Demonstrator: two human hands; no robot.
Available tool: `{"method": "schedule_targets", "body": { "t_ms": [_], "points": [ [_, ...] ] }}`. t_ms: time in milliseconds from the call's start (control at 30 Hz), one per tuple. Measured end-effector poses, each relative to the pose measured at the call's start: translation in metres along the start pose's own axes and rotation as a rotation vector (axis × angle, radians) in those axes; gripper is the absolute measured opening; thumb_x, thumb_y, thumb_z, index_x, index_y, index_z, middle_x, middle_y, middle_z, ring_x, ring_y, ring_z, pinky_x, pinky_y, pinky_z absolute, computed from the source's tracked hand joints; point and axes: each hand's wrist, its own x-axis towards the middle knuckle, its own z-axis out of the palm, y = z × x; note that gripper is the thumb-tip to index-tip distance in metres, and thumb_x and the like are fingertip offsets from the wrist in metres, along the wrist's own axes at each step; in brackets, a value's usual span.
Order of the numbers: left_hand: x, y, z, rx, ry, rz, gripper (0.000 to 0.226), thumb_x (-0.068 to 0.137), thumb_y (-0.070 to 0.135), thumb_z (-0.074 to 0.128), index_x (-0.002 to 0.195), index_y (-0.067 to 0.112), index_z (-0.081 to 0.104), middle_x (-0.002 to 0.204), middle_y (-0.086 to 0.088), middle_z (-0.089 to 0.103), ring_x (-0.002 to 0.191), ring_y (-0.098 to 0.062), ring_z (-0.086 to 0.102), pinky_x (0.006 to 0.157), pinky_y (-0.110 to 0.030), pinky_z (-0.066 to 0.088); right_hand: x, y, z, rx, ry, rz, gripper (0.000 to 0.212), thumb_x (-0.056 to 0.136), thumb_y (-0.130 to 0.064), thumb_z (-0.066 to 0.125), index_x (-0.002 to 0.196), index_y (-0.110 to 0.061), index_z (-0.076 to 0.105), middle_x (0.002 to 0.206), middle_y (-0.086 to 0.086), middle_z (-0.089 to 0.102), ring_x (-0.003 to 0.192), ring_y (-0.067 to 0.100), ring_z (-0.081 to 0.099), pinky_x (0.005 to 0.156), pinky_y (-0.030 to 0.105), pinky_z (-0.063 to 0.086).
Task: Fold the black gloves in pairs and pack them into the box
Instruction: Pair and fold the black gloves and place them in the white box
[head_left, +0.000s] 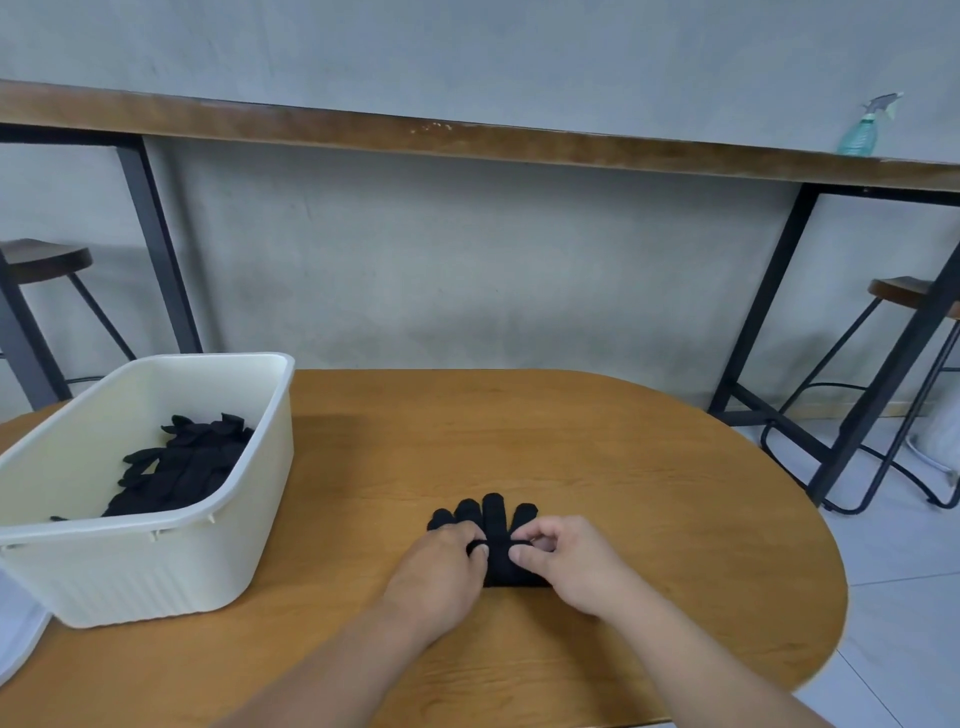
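My two hands pinching a black glove on the wooden table, with the box to my left.

My left hand (441, 566) and right hand (563, 558) rest on the black glove (496, 519), which lies flat on the table (649, 493) with its four visible finger ends pointing away from me. The fingers of each hand are curled, the thumb and forefinger of each nipping a folded edge of the fabric near the middle of the glove. The cream box (156, 566) stands well apart at the table's left end; more black gloves (182, 467) lie heaped inside it, toward its near right side.
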Motion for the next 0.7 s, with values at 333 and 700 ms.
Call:
{"method": "schedule_targets", "body": {
  "t_ms": [333, 700],
  "points": [
    [0.016, -0.003, 0.000, 0.075, 0.000, -0.085, 0.021, 0.101, 0.027, 0.041, 0.112, 0.018, 0.057, 0.109, 0.001, 0.055, 0.087, -0.012, 0.053, 0.070, -0.021, 0.041, 0.025, 0.003, 0.013, -0.050, 0.023, 0.018, 0.009, 0.089, -0.038, 0.068, 0.091, -0.029, 0.067, 0.069, -0.011, 0.053, 0.060, 0.006, 0.048, 0.055, 0.021, 0.037],
    [0.012, -0.009, 0.005, 0.127, 0.050, 0.002, 0.007, 0.099, 0.018, 0.045, 0.095, 0.021, 0.050, 0.109, 0.006, 0.042, 0.074, -0.011, 0.047, 0.064, -0.022, 0.041, 0.025, -0.006, 0.016, -0.403, 0.140, -0.099, 0.026, 0.090, -0.039, 0.064, 0.073, -0.027, 0.049, 0.078, -0.009, 0.047, 0.061, 0.013, 0.049, 0.054, 0.030, 0.041]
  ]
}}
